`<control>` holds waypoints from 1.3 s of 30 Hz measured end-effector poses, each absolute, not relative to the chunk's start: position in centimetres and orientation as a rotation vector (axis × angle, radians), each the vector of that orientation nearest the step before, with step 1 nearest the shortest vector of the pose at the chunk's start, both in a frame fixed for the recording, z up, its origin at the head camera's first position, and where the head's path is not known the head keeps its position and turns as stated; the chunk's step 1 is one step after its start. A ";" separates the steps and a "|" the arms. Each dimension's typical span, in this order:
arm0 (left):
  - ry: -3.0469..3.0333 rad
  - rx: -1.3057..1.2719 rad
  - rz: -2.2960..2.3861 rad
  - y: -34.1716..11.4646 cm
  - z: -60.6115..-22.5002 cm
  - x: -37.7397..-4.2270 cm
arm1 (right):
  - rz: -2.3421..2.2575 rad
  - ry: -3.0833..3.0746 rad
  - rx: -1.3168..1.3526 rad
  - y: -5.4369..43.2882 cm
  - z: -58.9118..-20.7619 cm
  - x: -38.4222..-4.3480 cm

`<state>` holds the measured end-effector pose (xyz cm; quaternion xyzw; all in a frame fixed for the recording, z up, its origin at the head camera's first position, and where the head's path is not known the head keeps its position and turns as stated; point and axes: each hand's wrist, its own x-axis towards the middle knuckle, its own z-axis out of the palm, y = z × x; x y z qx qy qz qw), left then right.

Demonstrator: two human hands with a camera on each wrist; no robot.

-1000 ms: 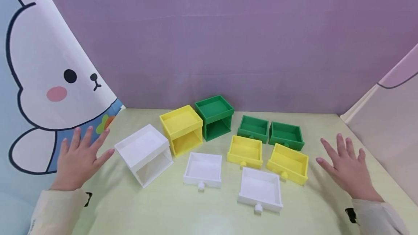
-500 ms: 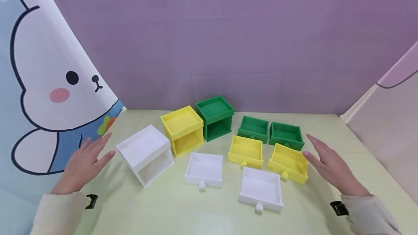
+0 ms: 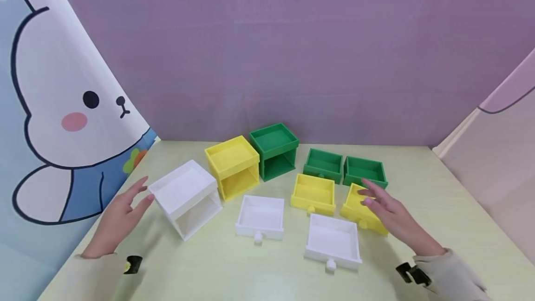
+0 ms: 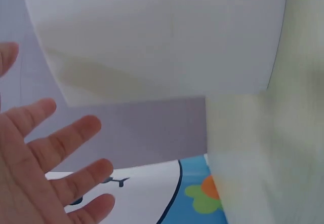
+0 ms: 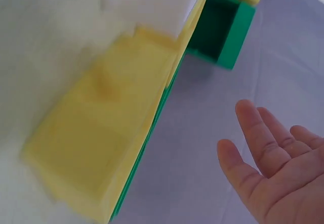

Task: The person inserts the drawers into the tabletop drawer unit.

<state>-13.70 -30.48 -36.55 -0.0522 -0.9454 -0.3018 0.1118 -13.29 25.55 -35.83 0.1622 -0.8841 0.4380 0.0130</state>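
My left hand is held beside the white cabinet shell, fingertips close to its left edge, fingers spread and holding nothing. In the left wrist view the cabinet's side wall fills the top, with the spread fingers below it. My right hand hovers over the right yellow drawer, overlapping it in the head view, fingers extended and nothing in them. The right wrist view shows that yellow drawer blurred and close. Another yellow drawer and two white drawers, one left and one nearer, lie between the hands.
A yellow cabinet shell and a green one stand behind the white one, fronts uncovered. Two green drawers, left and right, lie at the back right. A purple cloth backdrop rises behind the table.
Both hands have moved inward from the table's sides. The right hand has come left over the yellow drawer; the left hand has drawn nearer the white cabinet. The cabinets and drawers stay put.
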 end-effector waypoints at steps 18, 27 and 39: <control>-2.688 0.132 -1.145 -27.3 -38.0 -12.6 | 2.468 -2.317 0.964 16.8 -35.8 -11.1; -2.773 0.203 -1.061 -27.0 -37.9 -12.5 | 3.063 -2.314 0.457 10.6 -38.0 -10.2; -2.791 0.220 -1.245 -27.0 -38.3 -12.4 | 3.395 -2.153 -0.065 5.6 -41.5 -9.4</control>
